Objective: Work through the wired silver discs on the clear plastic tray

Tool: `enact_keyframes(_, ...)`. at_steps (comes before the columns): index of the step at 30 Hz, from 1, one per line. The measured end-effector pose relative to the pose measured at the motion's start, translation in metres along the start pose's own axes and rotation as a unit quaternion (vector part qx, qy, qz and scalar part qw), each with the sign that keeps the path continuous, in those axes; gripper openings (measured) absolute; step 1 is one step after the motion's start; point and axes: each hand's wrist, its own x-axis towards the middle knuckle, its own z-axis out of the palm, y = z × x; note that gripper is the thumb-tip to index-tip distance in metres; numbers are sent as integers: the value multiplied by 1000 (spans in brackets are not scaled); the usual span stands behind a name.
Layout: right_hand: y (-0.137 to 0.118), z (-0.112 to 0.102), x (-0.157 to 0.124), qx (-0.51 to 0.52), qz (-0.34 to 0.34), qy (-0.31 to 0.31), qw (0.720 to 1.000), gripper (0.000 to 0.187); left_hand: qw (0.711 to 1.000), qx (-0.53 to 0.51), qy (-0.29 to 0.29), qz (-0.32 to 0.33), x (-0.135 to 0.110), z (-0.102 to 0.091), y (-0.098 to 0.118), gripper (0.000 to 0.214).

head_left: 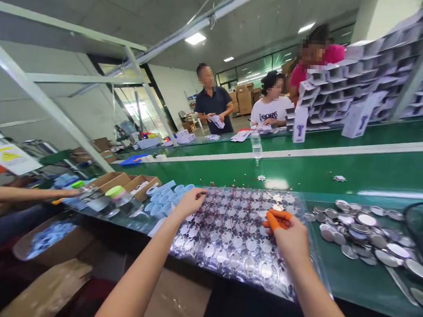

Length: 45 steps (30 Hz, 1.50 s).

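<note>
A clear plastic tray lies in front of me, filled with rows of round silvery discs with thin red wires. My left hand is over its far left corner, the fingers pressed together; what they hold, if anything, is hidden. Orange finger covers are on several fingers of my right hand, which hovers above the right part of the tray. Those fingers are curled inward beside a brighter disc, and I cannot make out anything between them.
Loose metal discs are heaped right of the tray. Light-blue plastic cups and cardboard boxes stand to the left, where another person's arm reaches in. Beyond are a water bottle, stacked white boxes and several people.
</note>
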Motion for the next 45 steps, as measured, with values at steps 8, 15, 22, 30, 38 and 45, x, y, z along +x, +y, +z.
enact_keyframes(8, 7, 1, -4, -43, 7, -36, 998, 39, 995, 6, -63, 75, -102, -12, -2, 43)
enact_keyframes(15, 9, 3, -5, -42, 16, -43, 998, 41, 999, 53, -1, 11, -110, 20, 14, 30)
enact_keyframes(22, 4, 4, -7, -4, 4, -42, 999, 41, 998, -40, 13, 49, -105, 15, 41, 17)
enact_keyframes(30, -4, 4, -9, -16, 2, -27, 1000, 38, 967, -246, -11, 67, -100, 45, 92, 14)
enact_keyframes(38, 9, 1, -8, -57, 3, -64, 996, 36, 991, -50, 117, 36, -120, 59, 69, 53)
enact_keyframes(45, 13, 11, -17, -85, 23, -87, 992, 24, 985, 52, 132, 99, -138, 42, 84, 59)
